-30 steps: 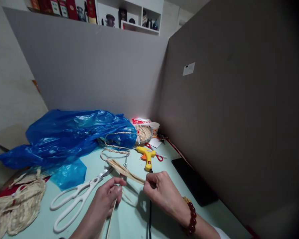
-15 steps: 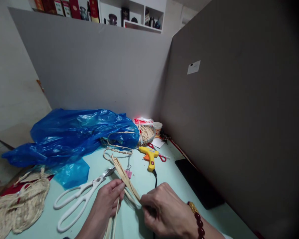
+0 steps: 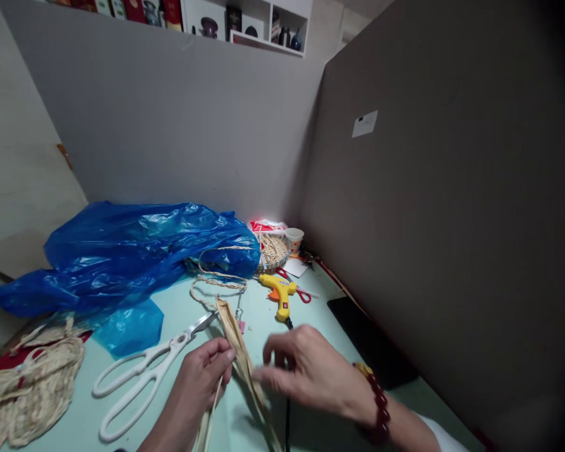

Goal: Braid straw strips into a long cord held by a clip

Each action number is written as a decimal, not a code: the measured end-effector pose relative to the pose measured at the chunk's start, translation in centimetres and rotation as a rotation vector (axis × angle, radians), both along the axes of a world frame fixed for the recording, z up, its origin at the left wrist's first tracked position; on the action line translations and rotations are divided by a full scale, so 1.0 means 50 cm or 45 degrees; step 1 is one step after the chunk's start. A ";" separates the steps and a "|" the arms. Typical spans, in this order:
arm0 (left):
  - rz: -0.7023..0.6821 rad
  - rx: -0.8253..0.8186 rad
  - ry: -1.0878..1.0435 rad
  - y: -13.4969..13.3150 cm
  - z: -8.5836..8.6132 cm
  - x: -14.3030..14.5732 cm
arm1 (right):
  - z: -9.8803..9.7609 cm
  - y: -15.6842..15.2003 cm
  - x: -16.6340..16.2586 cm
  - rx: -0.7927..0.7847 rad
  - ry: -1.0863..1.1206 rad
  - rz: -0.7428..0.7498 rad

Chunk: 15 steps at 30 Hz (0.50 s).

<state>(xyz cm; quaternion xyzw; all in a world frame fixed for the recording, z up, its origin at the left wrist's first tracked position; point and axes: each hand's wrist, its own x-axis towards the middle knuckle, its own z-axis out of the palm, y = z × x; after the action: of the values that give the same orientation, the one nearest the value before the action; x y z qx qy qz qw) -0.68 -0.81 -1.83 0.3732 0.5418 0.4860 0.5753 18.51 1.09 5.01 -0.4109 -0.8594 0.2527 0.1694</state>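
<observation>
Pale green table (image 3: 238, 436) underneath. Big, crinkly blue bag (image 3: 145, 245) at the back. Long dry strips (image 3: 236, 342) in the middle, with the tops near the tips of the white scissors (image 3: 181, 341). Right hand (image 3: 308, 370) just beside the strips, a bit blurry, thumb and fingers apart; cannot tell if touching. Left hand (image 3: 201, 375) with thumb and finger pinched on the strips. Yellow glue gun (image 3: 281, 295) past the hands.

No lettering can be read. Marks on the white card (image 3: 365, 123) toward half past one and the glue gun (image 3: 282, 301) at six o'clock are too small.
</observation>
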 end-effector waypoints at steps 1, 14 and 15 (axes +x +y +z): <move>-0.013 0.006 0.017 0.001 0.000 -0.001 | 0.001 0.014 -0.011 -0.011 0.069 -0.075; -0.038 -0.030 0.024 0.005 -0.004 0.000 | -0.061 0.057 -0.064 -0.308 0.451 -0.126; -0.020 -0.025 -0.012 0.007 -0.006 0.000 | -0.058 0.052 -0.065 -0.284 0.439 -0.127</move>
<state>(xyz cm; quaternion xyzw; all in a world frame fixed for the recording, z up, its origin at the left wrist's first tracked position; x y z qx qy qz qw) -0.71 -0.47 -2.12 0.3697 0.5408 0.4778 0.5853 15.28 3.71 2.11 -0.4197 -0.7630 0.4041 0.2799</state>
